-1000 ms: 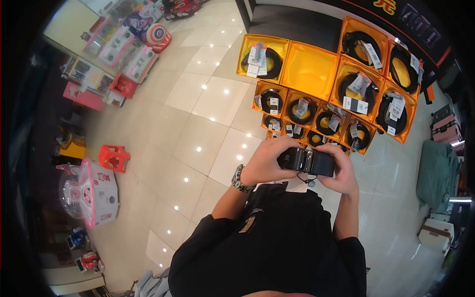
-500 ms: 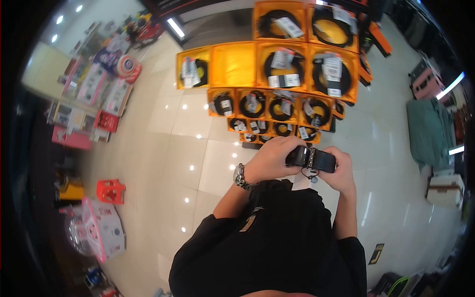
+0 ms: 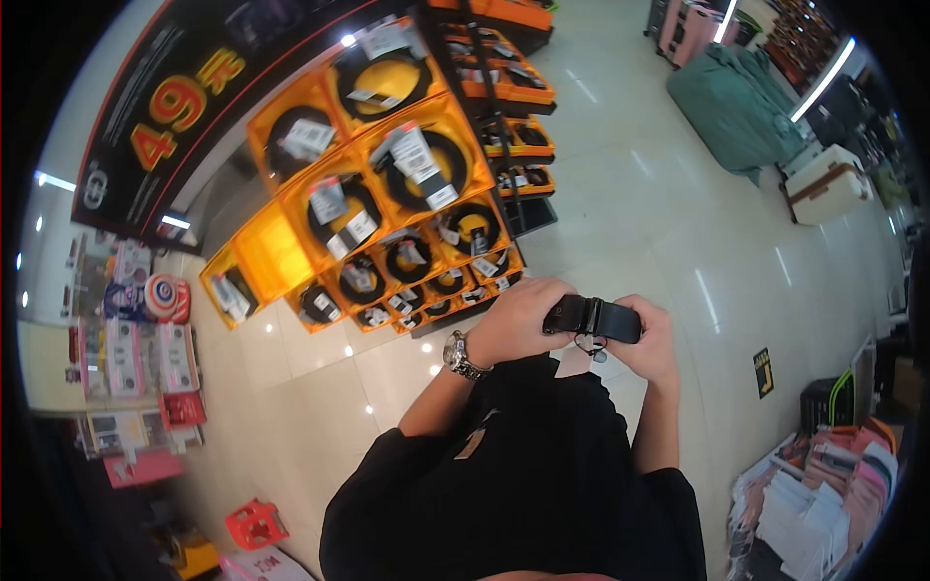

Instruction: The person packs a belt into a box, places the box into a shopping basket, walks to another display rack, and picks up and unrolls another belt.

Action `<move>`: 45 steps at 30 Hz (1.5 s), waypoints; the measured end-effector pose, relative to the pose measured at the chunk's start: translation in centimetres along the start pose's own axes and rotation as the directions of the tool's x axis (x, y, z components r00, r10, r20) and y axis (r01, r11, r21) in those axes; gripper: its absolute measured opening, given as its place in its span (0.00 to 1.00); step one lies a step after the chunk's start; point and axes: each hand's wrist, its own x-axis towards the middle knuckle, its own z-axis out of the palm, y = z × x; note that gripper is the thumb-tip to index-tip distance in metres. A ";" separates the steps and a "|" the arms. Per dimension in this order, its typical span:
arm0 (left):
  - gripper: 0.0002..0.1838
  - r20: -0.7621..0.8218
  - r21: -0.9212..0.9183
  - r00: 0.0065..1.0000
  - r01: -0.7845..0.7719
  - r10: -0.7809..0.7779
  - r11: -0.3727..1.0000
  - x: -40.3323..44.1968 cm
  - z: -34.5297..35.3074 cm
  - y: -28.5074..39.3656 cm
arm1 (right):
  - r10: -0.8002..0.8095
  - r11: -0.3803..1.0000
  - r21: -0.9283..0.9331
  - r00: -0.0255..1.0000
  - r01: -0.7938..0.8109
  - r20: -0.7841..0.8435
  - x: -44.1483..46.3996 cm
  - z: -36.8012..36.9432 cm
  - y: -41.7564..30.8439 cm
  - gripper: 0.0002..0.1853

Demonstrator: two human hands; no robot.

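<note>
Far left we've got a big black sign [image 3: 174,111] with a yellow 49, then a red stool [image 3: 255,524] on the floor, then tilted rows of orange boxes [image 3: 272,254], most with coiled, tagged belts. Our left hand [image 3: 520,320], metal watch [image 3: 454,353] on that wrist, is curled partly closed around one side of a rolled-up black belt [image 3: 616,322], out in front of our chest. Our right hand [image 3: 652,341] is half closed, gripping the other side. Further right, a white suitcase [image 3: 828,184] stands on the tiles.
</note>
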 end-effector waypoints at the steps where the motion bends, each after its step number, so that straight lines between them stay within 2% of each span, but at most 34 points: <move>1: 0.23 0.032 0.006 0.999 0.017 -0.017 1.000 1.0 0.5 -0.2 | 0.006 1.000 -0.009 1.000 -0.006 -0.022 0.2 -0.7 0.4 0.14; 3: 0.23 0.041 -0.009 0.999 -0.024 0.025 1.000 3.3 1.2 -0.5 | 0.020 1.000 -0.011 1.000 -0.021 -0.021 1.0 -2.2 1.2 0.15; 6: 0.24 0.090 -0.102 0.996 0.035 -0.025 0.994 6.7 2.8 -1.8 | 0.040 0.998 -0.046 0.997 -0.043 -0.062 3.3 -4.5 1.3 0.15; 9: 0.23 -0.055 -0.153 0.998 -0.025 0.017 0.988 11.0 4.1 -4.0 | 0.036 0.997 -0.067 0.996 -0.042 -0.078 6.7 -6.9 2.5 0.16; 13: 0.21 -0.128 -0.183 0.991 -0.071 0.048 0.980 17.9 4.3 -6.5 | 0.051 0.994 -0.096 0.997 -0.057 -0.065 12.9 -10.5 4.0 0.17; 15: 0.21 -0.105 -0.170 0.994 0.022 -0.040 0.985 21.2 4.0 -7.7 | 0.106 0.987 -0.119 0.994 -0.110 -0.037 16.9 -12.5 4.0 0.17; 18: 0.21 -0.148 -0.174 0.988 0.024 -0.051 0.984 26.0 3.7 -9.8 | 0.080 0.987 -0.141 0.996 -0.075 0.036 23.1 -15.2 4.3 0.17; 20: 0.21 -0.236 -0.190 0.969 0.029 -0.074 0.981 29.2 3.9 -11.3 | 0.075 0.985 -0.159 0.996 -0.065 0.057 26.7 -17.1 5.3 0.16; 22: 0.21 -0.213 -0.197 0.972 0.054 -0.097 0.979 32.1 3.9 -12.5 | 0.088 0.984 -0.163 0.993 -0.073 0.085 29.4 -18.5 7.0 0.16; 24: 0.21 -0.162 -0.231 0.977 0.101 -0.141 0.968 34.8 3.9 -13.5 | 0.095 0.995 -0.042 0.994 -0.093 0.051 31.7 -19.6 8.8 0.16; 27: 0.23 -0.090 -0.274 0.969 0.196 -0.228 0.942 38.6 3.7 -15.1 | 0.084 0.995 -0.049 0.996 -0.084 0.009 35.5 -21.2 10.2 0.16; 29: 0.24 -0.053 -0.243 0.957 0.265 -0.286 0.933 41.6 3.4 -16.1 | 0.098 0.994 -0.040 0.995 -0.097 0.015 38.7 -22.5 11.0 0.16; 31: 0.25 -0.113 -0.085 0.960 0.247 -0.256 0.965 44.7 3.4 -17.3 | 0.047 0.997 -0.064 0.997 -0.044 0.056 42.1 -24.2 12.1 0.15; 35: 0.27 -0.314 -0.001 0.937 0.163 -0.155 0.987 51.7 4.1 -19.7 | -0.010 0.999 -0.034 0.992 0.015 0.129 49.6 -28.1 14.2 0.15; 38: 0.27 -0.358 0.074 0.924 0.175 -0.137 0.982 57.8 4.7 -22.0 | -0.037 0.999 -0.027 0.982 0.043 0.187 55.6 -32.2 15.3 0.16; 39: 0.27 -0.371 0.085 0.919 0.177 -0.134 0.981 60.2 4.9 -22.5 | -0.053 0.998 -0.033 0.978 0.061 0.200 57.7 -33.8 15.6 0.17; 41: 0.25 -0.403 -0.034 0.891 0.214 -0.209 0.976 65.2 5.0 -23.2 | -0.083 0.996 -0.024 0.975 0.090 0.204 62.2 -36.6 16.2 0.17; 45: 0.25 -0.409 0.020 0.893 0.213 -0.186 0.977 72.8 3.4 -24.6 | -0.104 0.994 0.051 0.966 0.095 0.237 69.7 -40.6 18.4 0.17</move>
